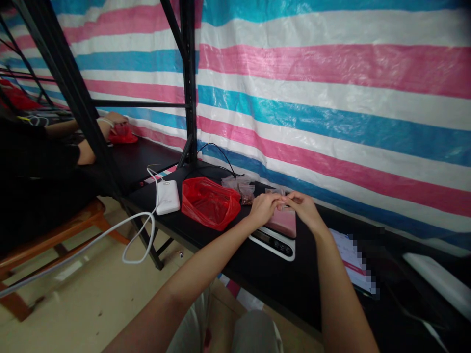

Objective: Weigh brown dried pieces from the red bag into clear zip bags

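Note:
My left hand (262,207) and my right hand (302,207) meet above a small white scale (275,241) on the black table (265,274). Together the fingers pinch a small clear plastic bag (278,195) between them. A pink tray (284,221) sits on the scale, just under my hands. A red plastic bag (209,202) lies open to the left of my left hand. Several small clear packets with brown contents (243,189) rest behind it.
A white power bank (167,197) with a white cable (110,233) lies left of the red bag. Papers (348,255) lie to the right. Another person's arms (86,135) work with a red bag (122,133) at the far left. A wooden chair (62,235) stands below.

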The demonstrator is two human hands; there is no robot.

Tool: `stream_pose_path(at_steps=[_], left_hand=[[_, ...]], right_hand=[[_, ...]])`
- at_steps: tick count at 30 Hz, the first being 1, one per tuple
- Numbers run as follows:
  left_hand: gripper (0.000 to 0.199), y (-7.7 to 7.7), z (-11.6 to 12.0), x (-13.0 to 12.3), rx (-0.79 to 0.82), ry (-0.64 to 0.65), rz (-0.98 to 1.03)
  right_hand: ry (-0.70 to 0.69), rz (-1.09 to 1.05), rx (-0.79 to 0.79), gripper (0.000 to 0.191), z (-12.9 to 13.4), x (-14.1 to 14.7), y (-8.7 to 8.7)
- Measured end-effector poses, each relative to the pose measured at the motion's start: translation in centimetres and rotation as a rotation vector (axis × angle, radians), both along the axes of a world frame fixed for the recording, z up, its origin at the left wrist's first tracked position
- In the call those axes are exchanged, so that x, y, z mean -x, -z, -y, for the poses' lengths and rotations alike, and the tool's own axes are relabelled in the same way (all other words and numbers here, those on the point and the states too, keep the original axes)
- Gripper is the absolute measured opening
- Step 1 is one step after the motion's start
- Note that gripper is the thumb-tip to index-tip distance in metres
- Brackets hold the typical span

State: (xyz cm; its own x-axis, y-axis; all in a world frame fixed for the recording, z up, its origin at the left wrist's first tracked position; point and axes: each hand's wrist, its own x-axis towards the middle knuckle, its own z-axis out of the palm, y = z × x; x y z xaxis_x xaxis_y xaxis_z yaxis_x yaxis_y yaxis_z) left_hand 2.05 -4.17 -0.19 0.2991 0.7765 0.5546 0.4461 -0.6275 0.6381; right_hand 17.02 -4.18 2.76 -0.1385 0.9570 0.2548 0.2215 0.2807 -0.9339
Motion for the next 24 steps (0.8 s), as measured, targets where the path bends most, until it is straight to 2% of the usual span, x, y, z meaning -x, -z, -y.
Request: stream_pose_path(at_steps=[5,7,13,18,21,24], left_hand=[[0.031,-0.2,-0.4,0.2,0.051,0.124,0.009],[0.031,-0.3,-0.4,0.2,0.078,0.127,0.016],[0.019,-0.7,-0.3,0.4,0.069,-0.051,0.006],[0.025,-0.9,-0.2,0.6,0.072,-0.182,-0.080],[0.025,-0.8,-0.1,0.5,0.053,-0.207,-0.139],[0.030,-0.7,-0.1,0.5,0.037,-0.169,-0.135]], right_hand=[[-0.013,-0.022,0.038,0.036,-0.3,-0.3,0.3],[0.005,-0.031,0.027,0.036,-0.4,-0.3,0.4],[0.048,-0.044,0.006,0.039,-0.7,0.1,0.6],[0.013,0.015,-0.025,0.035,-0.7,0.6,0.9],[0.022,0.032,-0.018,0.034,-0.7,0.8,0.9],[0.031,0.037,-0.022,0.035,-0.6,0.9,0.8]])
